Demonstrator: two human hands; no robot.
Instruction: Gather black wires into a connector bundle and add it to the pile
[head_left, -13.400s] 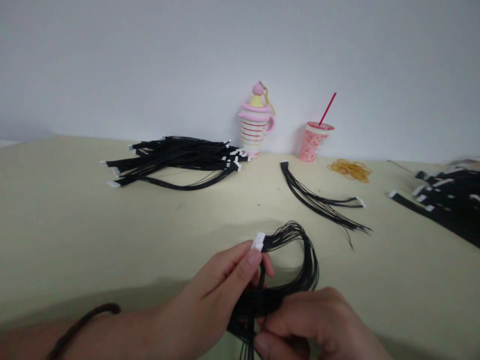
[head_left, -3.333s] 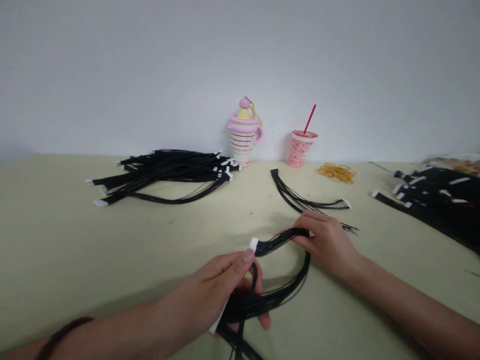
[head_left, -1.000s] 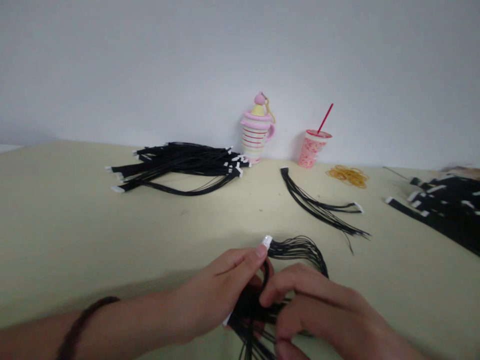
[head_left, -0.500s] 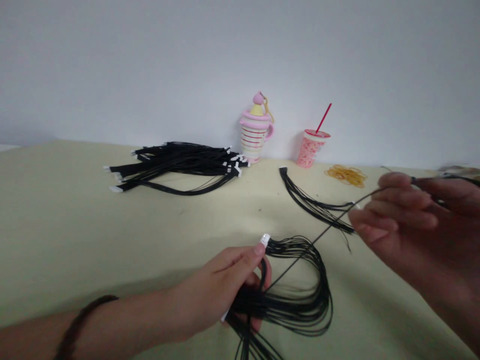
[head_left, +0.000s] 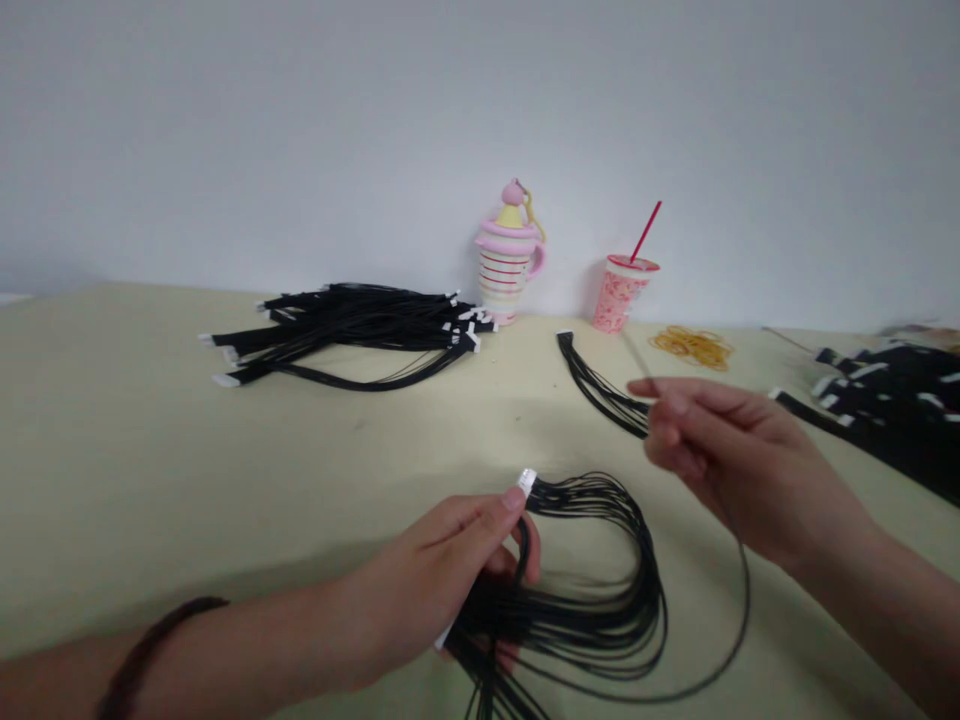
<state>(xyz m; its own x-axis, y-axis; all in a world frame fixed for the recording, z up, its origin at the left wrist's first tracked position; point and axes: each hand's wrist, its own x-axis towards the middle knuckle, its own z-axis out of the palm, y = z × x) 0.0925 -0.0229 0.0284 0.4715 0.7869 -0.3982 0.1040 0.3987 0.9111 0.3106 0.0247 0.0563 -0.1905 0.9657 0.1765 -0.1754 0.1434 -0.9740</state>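
Holding a bundle of thin black wires (head_left: 570,628), the left hand (head_left: 427,575) has a tight grip on the gathered part, with its fingers curled around the wires. The bundle sits on the surface (head_left: 150,420), close to the person and well in front of a striped pink mug (head_left: 506,270). The wires look very light and soft, so they will likely bend, flop and slide apart. They may tangle if they are pulled fast. The best place to hold them seems to be where they are gathered, or right behind the end piece, and not by one loose strand.

A small white plug (head_left: 527,481) pokes out above the left thumb, and the wires fan out from it in a wide, droopy loop. It looks like hard, thin plastic that could crack if squeezed too much. A bit of white also shows under the left hand.

The right hand (head_left: 720,450) is up in the air, in front of the mug and to its right. Its fingertips are pressed together and seem to pinch a long thin wire (head_left: 744,610), which hangs down in a big curve.

A small bunch of wires (head_left: 600,395) lies in front of the mug. A big pile of wires (head_left: 352,325) lies to its left.
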